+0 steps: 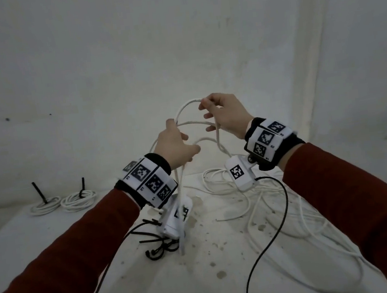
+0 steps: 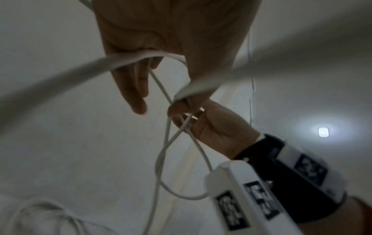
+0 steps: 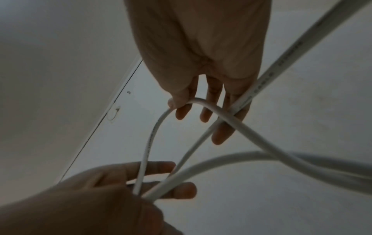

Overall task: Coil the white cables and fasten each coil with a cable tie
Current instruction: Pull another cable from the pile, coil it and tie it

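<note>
Both hands are holding the springy white cable [image 1: 188, 122]: left hand [image 1: 175, 146] is gripping gathered loops, right hand [image 1: 226, 116] is pinching the next turn.

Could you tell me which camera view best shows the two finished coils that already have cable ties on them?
The head view: both finished coils lie side by side at the table's far left, each cinched by a black cable tie standing up. The left wrist view misses them; the right wrist view shows at most a faint loop too small to identify.
</note>
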The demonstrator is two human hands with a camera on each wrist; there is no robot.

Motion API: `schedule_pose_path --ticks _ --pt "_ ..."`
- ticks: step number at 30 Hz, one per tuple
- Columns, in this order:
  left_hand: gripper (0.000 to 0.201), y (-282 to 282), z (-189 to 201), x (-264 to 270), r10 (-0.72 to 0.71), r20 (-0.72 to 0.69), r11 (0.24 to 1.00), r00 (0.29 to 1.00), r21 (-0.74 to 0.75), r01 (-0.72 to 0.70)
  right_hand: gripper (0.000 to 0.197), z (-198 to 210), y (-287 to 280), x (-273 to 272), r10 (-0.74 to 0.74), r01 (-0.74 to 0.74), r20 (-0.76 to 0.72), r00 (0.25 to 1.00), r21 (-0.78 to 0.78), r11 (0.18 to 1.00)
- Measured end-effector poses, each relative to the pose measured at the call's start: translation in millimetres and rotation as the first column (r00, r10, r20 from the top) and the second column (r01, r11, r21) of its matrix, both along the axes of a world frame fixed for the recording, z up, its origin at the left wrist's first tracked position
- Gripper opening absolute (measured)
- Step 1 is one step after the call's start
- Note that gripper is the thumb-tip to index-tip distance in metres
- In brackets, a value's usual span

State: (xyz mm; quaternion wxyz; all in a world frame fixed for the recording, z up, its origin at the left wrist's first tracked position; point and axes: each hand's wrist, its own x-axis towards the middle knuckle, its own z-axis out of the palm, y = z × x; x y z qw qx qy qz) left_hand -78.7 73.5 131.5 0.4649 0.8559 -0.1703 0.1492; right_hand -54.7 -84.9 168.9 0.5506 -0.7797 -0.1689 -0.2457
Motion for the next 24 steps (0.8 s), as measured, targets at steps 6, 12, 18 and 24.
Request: schedule_pose_path --ticks 6,12,18,24 --pt "0.023 16.4 1.5 1.6 0.035 0.129 0.991 0.991 -0.134 -0.017 0.023 -19.7 -5.0 -5.3 0.067 -0.104 -0.148 0.987 -0.256 0.961" --pt "0.021 33.3 10.4 2.8 0.031 0.375 0.982 0.927 0.164 -0.099 0.012 -51.7 -3.6 -1.6 0.000 -0.081 -0.221 0.975 -0.359 0.930" --pt "0.026 62.5 5.3 -1.4 0.056 0.329 0.965 0.943 0.224 -0.135 0.013 -69.6 -4.9 0.2 0.050 -0.250 -0.380 0.924 -0.498 0.831" --pt "0.027 110.1 7.9 -0.8 0.168 0.277 0.959 0.946 0.178 -0.223 0.004 -93.9 3.1 -6.4 0.240 -0.373 -0.369 0.898 -0.347 0.860"
